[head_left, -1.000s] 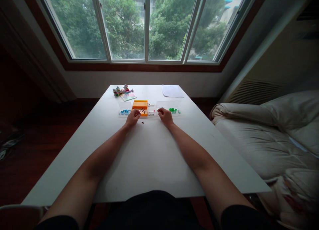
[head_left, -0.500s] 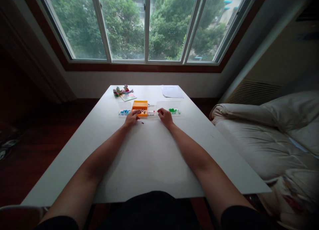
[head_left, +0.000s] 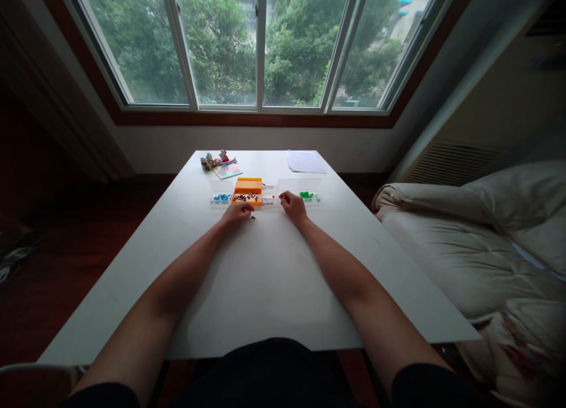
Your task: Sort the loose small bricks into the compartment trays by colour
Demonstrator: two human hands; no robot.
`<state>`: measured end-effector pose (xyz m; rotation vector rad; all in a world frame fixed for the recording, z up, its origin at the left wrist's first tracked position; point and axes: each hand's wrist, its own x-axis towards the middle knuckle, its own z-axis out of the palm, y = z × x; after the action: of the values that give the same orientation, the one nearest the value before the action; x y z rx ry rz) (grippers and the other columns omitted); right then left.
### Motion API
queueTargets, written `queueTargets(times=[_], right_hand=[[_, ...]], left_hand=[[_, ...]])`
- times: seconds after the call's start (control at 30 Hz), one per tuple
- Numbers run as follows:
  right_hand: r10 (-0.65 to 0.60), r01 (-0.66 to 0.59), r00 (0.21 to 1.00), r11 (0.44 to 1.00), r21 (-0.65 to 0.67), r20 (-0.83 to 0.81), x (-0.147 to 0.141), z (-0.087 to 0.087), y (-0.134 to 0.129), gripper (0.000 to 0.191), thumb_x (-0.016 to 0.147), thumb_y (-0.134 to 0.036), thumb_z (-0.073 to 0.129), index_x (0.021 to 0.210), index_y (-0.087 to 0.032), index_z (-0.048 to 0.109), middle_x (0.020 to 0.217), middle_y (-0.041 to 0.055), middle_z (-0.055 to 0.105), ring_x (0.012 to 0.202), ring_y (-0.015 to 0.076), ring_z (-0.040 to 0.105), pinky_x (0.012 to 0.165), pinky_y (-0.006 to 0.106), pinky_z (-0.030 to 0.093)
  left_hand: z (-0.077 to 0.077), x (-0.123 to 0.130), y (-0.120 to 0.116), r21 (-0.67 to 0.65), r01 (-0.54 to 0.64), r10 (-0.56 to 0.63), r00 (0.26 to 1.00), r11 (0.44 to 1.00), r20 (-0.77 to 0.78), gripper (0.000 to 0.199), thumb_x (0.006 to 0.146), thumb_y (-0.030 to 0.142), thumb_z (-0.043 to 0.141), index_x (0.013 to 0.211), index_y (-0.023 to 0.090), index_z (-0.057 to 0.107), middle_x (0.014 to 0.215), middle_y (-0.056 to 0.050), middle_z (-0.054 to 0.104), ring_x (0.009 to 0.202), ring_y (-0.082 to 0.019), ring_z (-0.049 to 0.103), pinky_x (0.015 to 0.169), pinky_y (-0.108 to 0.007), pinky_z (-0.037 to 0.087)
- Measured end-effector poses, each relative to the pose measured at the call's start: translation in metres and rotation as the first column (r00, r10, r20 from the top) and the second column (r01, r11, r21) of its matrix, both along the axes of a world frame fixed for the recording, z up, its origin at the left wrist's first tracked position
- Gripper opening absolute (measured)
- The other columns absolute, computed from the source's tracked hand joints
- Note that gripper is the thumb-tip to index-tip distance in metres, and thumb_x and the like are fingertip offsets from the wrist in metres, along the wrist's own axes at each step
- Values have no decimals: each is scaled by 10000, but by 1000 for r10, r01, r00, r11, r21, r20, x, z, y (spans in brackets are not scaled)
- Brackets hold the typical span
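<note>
My left hand [head_left: 237, 214] rests at the front edge of an open orange box [head_left: 248, 186], its fingers apart and curved around the near side of a small dark brown piece [head_left: 253, 217] on the table. Several brown pieces [head_left: 247, 197] lie inside that box. My right hand [head_left: 293, 207] is closed, with fingertips pressed together, beside a clear box holding green pieces [head_left: 306, 195]. Whatever its fingers may hold is too small to make out. Between the hands stands a small clear box [head_left: 267, 200] with a few pale and red bits.
A clear box with blue pieces [head_left: 221, 198] stands left of the orange one. Farther back on the white table [head_left: 274, 278] are small colourful figures [head_left: 216, 160], a printed card [head_left: 228, 171] and white paper sheets [head_left: 306, 162]. A padded sofa [head_left: 442, 243] stands at the right.
My left hand has drawn back from over the orange box toward me, uncovering the brown pieces, and is now by the loose piece. My right hand has stayed in place.
</note>
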<state>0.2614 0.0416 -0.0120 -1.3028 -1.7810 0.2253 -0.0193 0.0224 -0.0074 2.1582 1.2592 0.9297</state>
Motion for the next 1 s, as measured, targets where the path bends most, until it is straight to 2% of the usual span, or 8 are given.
queueTargets(times=[0.07,0.17,0.3,0.5,0.7,0.87,1.0], right_hand=[[-6,6,1000,1000,-10,1,-1,2,-1,259,843,-238,511,963,-185,735,734,17,646,683,168,569,666,265,395],[-10,10,1000,1000,-25,4,-1,4,-3,257,843,-238,515,965,-185,735,743,19,654,690,171,573,671,266,402],[-2,2,1000,1000,-16,1,-1,4,-3,251,843,-239,518,963,-189,733,749,20,658,695,172,575,674,265,404],[-1,1,1000,1000,-17,5,0,0,0,248,842,-243,518,959,-191,730,748,22,661,695,176,579,668,266,402],[-3,3,1000,1000,-10,5,0,0,0,253,846,-243,513,965,-195,731,748,20,654,695,174,574,675,264,407],[-12,13,1000,999,-29,14,-2,3,-3,256,842,-232,515,971,-195,734,738,17,649,692,173,574,680,265,411],[-8,9,1000,999,-34,20,-2,4,-4,253,843,-231,517,967,-197,734,736,14,647,693,175,572,686,266,413]], left_hand=[[3,1,-4,24,84,-81,991,996,-111,251,725,200,598,902,190,776,902,-49,710,770,-179,608,752,-303,503],[9,2,-9,39,147,-138,974,988,-179,251,722,211,613,904,199,785,938,-55,680,788,-177,597,762,-299,502],[13,4,-12,50,161,-148,968,986,-201,215,716,199,633,876,205,777,944,-59,659,790,-185,591,762,-309,499],[8,5,-10,78,134,-117,975,988,-190,144,776,224,633,845,197,757,938,-66,671,790,-190,604,763,-317,500],[4,5,-5,74,27,-27,1000,997,-5,148,823,231,577,894,193,701,899,-46,698,788,-184,611,737,-301,486],[5,5,-3,-19,-110,112,982,994,152,152,855,301,563,920,202,659,812,-20,664,726,-167,583,657,-274,448],[4,5,0,-74,-153,166,960,985,225,198,832,368,609,903,197,678,735,-6,628,664,-154,547,613,-269,408]])
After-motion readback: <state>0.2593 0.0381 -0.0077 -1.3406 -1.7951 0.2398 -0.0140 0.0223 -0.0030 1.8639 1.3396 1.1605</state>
